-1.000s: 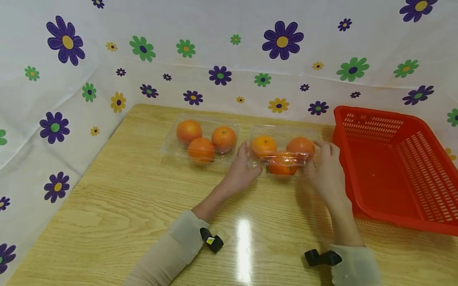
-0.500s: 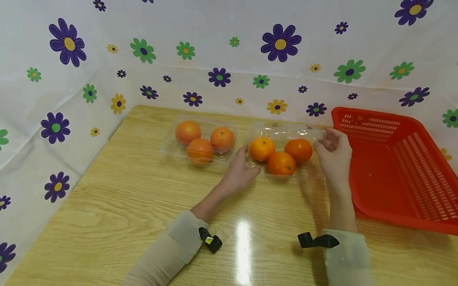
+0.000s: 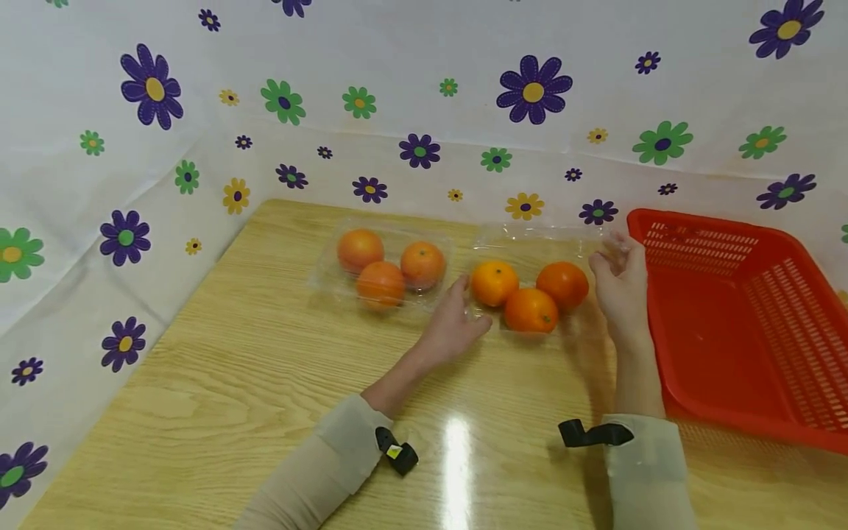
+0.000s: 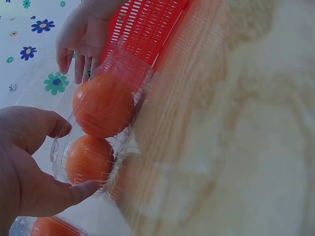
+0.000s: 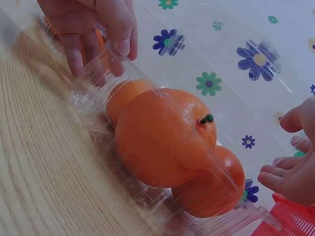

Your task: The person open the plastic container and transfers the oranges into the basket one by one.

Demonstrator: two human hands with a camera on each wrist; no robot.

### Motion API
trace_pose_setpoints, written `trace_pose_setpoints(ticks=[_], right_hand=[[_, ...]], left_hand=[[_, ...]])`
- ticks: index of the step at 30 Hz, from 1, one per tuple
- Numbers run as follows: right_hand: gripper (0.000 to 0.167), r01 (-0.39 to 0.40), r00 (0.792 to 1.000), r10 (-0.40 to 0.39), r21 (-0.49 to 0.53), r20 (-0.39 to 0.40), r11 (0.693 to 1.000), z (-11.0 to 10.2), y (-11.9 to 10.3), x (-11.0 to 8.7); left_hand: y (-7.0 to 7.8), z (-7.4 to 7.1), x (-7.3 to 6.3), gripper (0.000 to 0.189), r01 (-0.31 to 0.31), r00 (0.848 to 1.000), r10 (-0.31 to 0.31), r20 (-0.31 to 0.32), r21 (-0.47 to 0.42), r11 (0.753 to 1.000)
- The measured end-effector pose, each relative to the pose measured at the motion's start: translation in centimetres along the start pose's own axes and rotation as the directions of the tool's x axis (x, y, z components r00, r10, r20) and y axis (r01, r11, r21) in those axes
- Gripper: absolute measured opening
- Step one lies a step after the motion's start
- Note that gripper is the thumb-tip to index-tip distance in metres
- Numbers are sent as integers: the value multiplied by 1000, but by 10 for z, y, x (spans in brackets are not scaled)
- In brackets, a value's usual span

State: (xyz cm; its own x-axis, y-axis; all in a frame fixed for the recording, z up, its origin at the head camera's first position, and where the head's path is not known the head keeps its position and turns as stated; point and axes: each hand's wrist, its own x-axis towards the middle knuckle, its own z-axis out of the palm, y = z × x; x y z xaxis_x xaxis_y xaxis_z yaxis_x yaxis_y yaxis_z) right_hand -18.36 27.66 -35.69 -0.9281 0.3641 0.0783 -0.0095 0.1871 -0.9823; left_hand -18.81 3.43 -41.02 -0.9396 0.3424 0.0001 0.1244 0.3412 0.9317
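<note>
Oranges (image 3: 531,311) in clear box (image 4: 129,68), hands (image 3: 452,328) either side

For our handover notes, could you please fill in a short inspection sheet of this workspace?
Surface: wood-grain tabletop, with a bright reflection near the front.
Job's things: the left clear plastic container holds three oranges; the right clear plastic container, its lid raised, holds three more. A red plastic basket stands to its right.
Clutter: nothing seen.
Left hand: at the right container's left end, thumb and fingers spread.
Right hand: beside the lid's right edge, thumb and fingers apart; contact is hard to tell.
Cables: nothing seen; a black device sits on each sleeve.
Surroundings: white flower-print cloth behind and on the left.
</note>
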Motion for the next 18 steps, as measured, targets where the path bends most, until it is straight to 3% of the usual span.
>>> trace_pose_setpoints(ticks=[4, 11, 18], right_hand=[[60, 14, 998, -13, -6, 57, 1000, 1, 0, 5], [71, 30, 996, -31, 23, 81, 999, 2, 0, 12], [83, 12, 987, -2, -60, 158, 998, 2, 7, 21]], left_hand=[[0, 1, -1, 83, 4, 1000, -4, 0, 4, 1000], [3, 3, -6, 83, 4, 1000, -4, 24, 23, 1000], [5, -2, -7, 80, -3, 999, 1, 38, 55, 999]])
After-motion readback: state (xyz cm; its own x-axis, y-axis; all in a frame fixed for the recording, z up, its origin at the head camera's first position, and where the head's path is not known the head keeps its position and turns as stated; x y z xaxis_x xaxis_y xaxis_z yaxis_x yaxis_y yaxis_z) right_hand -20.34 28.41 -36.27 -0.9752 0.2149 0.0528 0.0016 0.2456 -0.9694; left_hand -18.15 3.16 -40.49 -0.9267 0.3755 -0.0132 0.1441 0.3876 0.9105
